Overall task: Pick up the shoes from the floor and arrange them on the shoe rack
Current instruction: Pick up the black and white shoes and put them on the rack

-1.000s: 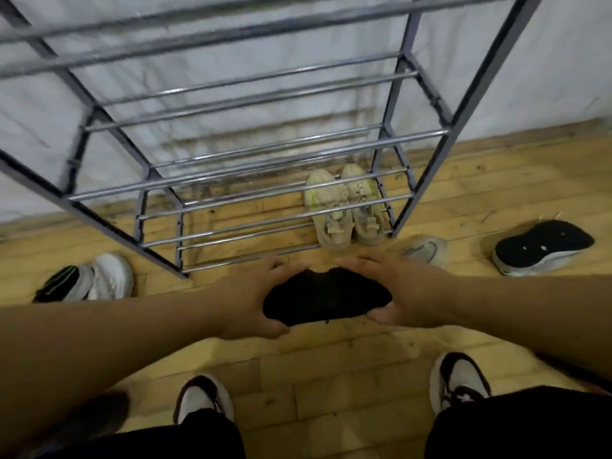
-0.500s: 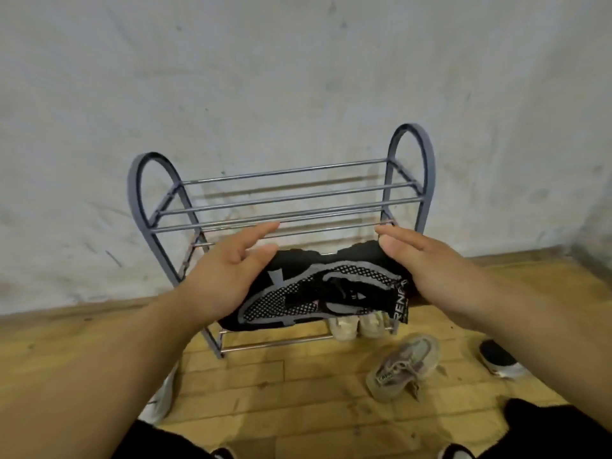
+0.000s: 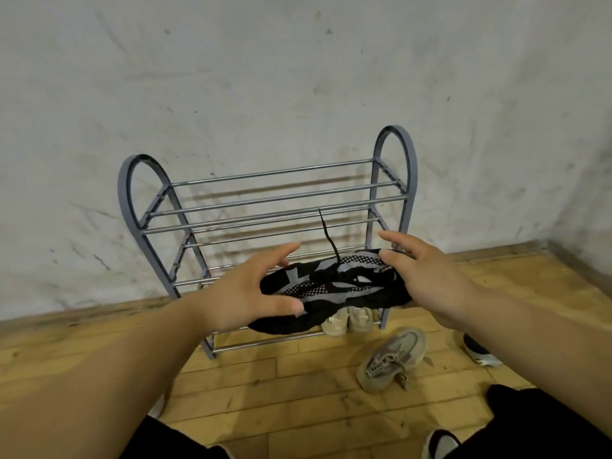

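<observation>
I hold a pair of black shoes with grey patterning in the air in front of the shoe rack, at about the height of its middle shelf. My left hand grips the left end and my right hand grips the right end. A black lace sticks up from the shoes. The rack is grey metal with several bar shelves and stands against the wall. A beige pair of shoes sits on its bottom shelf at the right, partly hidden by the black shoes.
A grey sneaker lies on the wooden floor just right of the rack's front. A black shoe with a white sole lies further right, partly behind my right arm. My own shoe and dark trousers show at the bottom edge.
I have stood up from a crouch, lifting the black shoes off the floor to the rack's middle height. In the last half second they tilted slightly and a lace flicked up.
</observation>
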### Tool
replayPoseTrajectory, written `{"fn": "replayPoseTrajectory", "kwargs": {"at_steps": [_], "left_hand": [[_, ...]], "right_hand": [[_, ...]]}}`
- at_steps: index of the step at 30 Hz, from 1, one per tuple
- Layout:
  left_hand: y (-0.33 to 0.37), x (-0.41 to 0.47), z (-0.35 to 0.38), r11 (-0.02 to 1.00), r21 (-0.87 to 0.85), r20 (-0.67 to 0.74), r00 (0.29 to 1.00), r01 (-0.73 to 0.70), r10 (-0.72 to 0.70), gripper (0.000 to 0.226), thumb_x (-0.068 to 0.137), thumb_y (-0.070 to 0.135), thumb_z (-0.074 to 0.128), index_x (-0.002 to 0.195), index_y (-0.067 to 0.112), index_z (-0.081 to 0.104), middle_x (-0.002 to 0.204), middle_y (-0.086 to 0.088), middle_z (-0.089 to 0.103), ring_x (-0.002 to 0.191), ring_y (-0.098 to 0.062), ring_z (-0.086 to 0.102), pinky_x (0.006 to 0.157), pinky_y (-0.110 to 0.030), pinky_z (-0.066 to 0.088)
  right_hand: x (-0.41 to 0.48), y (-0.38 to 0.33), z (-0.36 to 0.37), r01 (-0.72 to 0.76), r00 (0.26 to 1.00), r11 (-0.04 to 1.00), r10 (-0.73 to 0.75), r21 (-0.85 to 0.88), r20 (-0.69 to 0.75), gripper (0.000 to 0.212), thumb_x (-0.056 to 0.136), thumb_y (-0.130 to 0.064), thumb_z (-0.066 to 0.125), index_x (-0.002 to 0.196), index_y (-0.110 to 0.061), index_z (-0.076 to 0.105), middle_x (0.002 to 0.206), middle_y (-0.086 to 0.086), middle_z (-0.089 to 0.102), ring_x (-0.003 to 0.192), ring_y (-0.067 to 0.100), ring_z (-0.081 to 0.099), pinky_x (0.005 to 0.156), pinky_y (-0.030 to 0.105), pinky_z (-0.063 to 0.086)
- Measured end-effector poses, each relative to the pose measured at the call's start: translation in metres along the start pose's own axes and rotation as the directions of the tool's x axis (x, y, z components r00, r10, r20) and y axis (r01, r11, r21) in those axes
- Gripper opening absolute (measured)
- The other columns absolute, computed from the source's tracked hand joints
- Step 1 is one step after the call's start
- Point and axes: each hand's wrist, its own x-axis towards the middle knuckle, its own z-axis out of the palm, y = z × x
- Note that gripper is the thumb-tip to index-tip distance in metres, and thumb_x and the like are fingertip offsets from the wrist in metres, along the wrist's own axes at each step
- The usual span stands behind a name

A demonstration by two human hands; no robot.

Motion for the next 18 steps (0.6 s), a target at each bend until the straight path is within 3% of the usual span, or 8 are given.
{"fn": "replayPoseTrajectory", "kwargs": {"at_steps": [2,4,7,9,12,15,18], "left_hand": [[-0.003,0.003,0.006,0.989,0.141,0.049,0.998,-0.053,0.047,0.108,0.070,0.065,0.084,0.152,0.065,0.013,0.152,0.029,0.031,0.140,-0.001,0.035,0.116,-0.031,0.035],[-0.006,0.007,0.011,0.970,0.229,0.042,0.996,-0.085,0.078,0.114,0.069,0.064,0.086,0.152,0.066,0.008,0.152,0.027,0.033,0.138,-0.001,0.038,0.114,-0.029,0.036],[-0.014,0.012,0.008,0.976,0.206,0.023,0.998,-0.069,0.066,0.105,0.076,0.052,0.086,0.152,0.066,0.014,0.137,0.032,0.050,0.116,0.010,0.056,0.094,-0.012,0.045],[-0.019,0.014,0.003,0.986,0.160,0.011,0.999,-0.054,0.053,0.097,0.081,0.044,0.084,0.151,0.065,0.021,0.131,0.031,0.057,0.106,0.013,0.060,0.084,-0.008,0.047],[-0.020,0.011,-0.003,0.984,0.173,0.001,0.999,-0.052,0.053,0.090,0.081,0.045,0.082,0.149,0.067,0.026,0.133,0.029,0.059,0.109,0.011,0.061,0.088,-0.012,0.049],[-0.016,0.003,-0.014,0.974,0.221,0.003,0.999,-0.036,0.037,0.091,0.078,0.052,0.080,0.149,0.066,0.025,0.139,0.027,0.056,0.118,0.004,0.059,0.101,-0.027,0.049],[-0.011,-0.019,-0.042,0.942,0.334,-0.084,0.996,0.009,0.021,0.092,0.075,0.056,0.077,0.152,0.061,0.027,0.139,0.025,0.055,0.120,-0.002,0.057,0.103,-0.030,0.047]], "right_hand": [[0.001,0.002,0.001,-0.084,0.996,0.996,0.084,0.028,-0.006,0.023,0.102,-0.047,0.055,0.119,-0.062,0.059,0.148,-0.009,0.049,0.129,0.027,0.055,0.100,0.057,0.053],[0.002,0.002,0.003,-0.095,0.995,0.995,0.094,0.017,0.045,0.030,0.103,-0.049,0.052,0.132,-0.057,0.054,0.145,-0.010,0.051,0.121,0.024,0.060,0.091,0.053,0.058],[0.001,0.002,0.000,0.016,0.983,0.998,-0.003,-0.069,0.182,0.050,0.094,-0.060,0.060,0.140,-0.063,0.042,0.149,-0.017,0.046,0.125,0.010,0.055,0.103,0.040,0.051],[0.003,0.004,-0.006,0.167,0.953,0.948,-0.084,-0.272,0.291,0.078,0.078,-0.070,0.072,0.144,-0.068,0.030,0.154,-0.029,0.034,0.136,0.001,0.039,0.112,0.031,0.036],[0.002,0.005,-0.005,0.334,0.921,0.821,-0.179,-0.464,0.347,0.096,0.078,-0.057,0.081,0.153,-0.059,0.021,0.149,-0.032,0.029,0.133,-0.010,0.028,0.107,0.019,0.027],[0.005,0.004,0.006,0.415,0.899,0.738,-0.244,-0.533,0.363,0.094,0.082,-0.055,0.079,0.156,-0.053,0.021,0.146,-0.024,0.038,0.132,-0.001,0.035,0.107,0.023,0.032],[0.012,-0.013,0.031,0.496,0.861,0.680,-0.305,-0.540,0.408,0.089,0.084,-0.058,0.075,0.155,-0.054,0.023,0.140,-0.016,0.046,0.129,0.006,0.043,0.105,0.027,0.038]]}}
